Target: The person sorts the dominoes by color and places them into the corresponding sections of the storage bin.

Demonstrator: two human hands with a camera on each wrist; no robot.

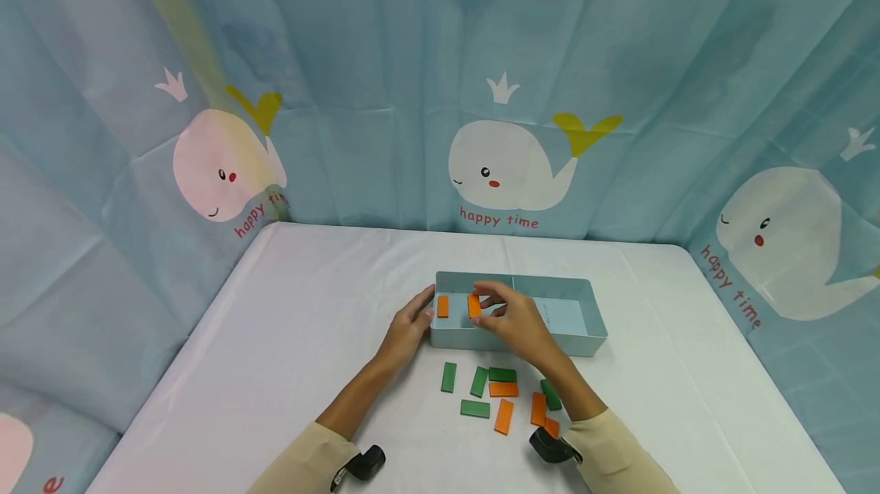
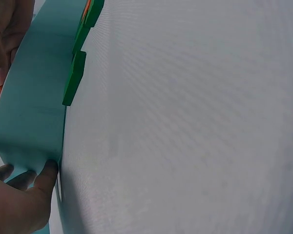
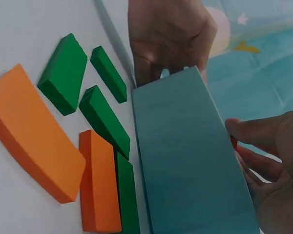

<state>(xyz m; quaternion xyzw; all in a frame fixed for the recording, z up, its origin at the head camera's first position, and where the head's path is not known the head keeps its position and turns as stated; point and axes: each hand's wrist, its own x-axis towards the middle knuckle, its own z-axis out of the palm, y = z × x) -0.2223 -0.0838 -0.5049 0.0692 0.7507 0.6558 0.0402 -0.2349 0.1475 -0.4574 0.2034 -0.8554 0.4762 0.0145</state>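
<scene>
A light blue two-compartment box (image 1: 461, 339) stands on the table. My right hand (image 1: 516, 322) is over its left compartment and pinches an orange block (image 1: 473, 306) between thumb and fingers. Another orange block (image 1: 443, 306) lies inside, near the left wall. At the box's left end, my left hand (image 1: 404, 334) rests its fingers against the outer wall; in the left wrist view the fingertips (image 2: 50, 165) touch that wall. In the right wrist view the box's side hides most of the held block.
In front of the box lie loose green blocks (image 1: 475, 408) and orange blocks (image 1: 504, 416), several of each, some touching. A white cloth (image 1: 309, 311) covers the table. Behind it hangs a blue curtain (image 1: 385, 158) with printed whales. The box's divider (image 1: 513, 281) separates its two compartments.
</scene>
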